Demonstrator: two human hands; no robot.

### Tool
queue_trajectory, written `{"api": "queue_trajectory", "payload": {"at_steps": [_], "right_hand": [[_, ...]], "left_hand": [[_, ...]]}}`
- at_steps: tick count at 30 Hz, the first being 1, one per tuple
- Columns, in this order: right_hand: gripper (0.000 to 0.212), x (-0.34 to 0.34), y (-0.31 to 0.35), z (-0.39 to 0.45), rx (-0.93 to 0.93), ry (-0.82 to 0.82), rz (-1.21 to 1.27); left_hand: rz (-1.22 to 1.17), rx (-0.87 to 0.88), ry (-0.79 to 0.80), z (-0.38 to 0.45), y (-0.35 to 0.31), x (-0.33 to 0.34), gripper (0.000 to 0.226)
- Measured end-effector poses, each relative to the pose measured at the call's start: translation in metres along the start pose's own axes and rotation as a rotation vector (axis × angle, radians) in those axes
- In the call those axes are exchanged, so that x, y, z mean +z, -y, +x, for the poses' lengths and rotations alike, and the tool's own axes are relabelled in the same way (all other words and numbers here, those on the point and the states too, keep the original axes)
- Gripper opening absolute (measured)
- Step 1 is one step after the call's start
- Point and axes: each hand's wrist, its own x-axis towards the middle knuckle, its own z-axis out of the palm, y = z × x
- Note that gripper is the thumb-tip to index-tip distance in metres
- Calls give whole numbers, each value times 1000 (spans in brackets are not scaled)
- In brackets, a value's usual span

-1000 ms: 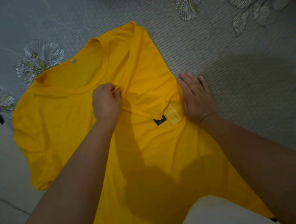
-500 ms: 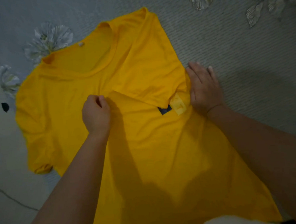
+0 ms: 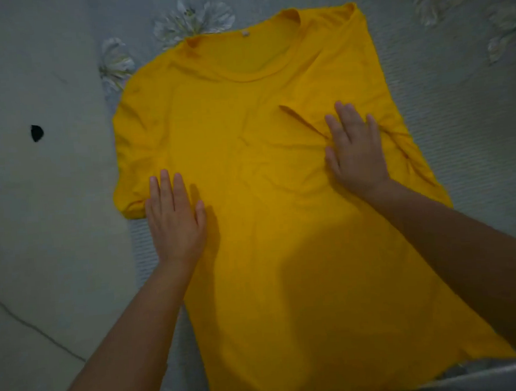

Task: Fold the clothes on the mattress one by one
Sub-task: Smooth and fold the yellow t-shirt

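Yellow T-shirt point(image 3: 270, 224) lay spread on the grey mattress point(image 3: 457, 122), neckline far from the person. Left hand point(image 3: 175, 221) and right hand point(image 3: 355, 153) pressed flat on it, fingers straight and slightly spread.

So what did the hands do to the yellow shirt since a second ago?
The left hand let go of the fabric it pinched and moved to the yellow shirt's left edge, resting flat. The right hand slid from the mattress onto the folded-in sleeve. The shirt stayed spread out, collar away.
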Motion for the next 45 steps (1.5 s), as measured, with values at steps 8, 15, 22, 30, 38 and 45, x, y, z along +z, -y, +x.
{"api": "queue_trajectory", "payload": {"at_steps": [8,15,22,30,38,45], "right_hand": [[55,74,143,18,-88,209,20],[57,78,155,24,-79,100,-74],[57,80,155,29,-92,120,-132],[51,66,142,32,37,279,420],[24,7,79,37,493,322,1028],[47,21,171,109,-274,243,357]], "left_hand": [[-588,-745,-35,16,100,-13,40],[-919,-821,103,47,104,-17,24],[-864,-700,-439,61,82,-36,18],[-483,624,-77,68,33,-33,23],[-366,466,-50,3,55,-8,31],[-232,-69,-75,-10,67,12,53]]}}
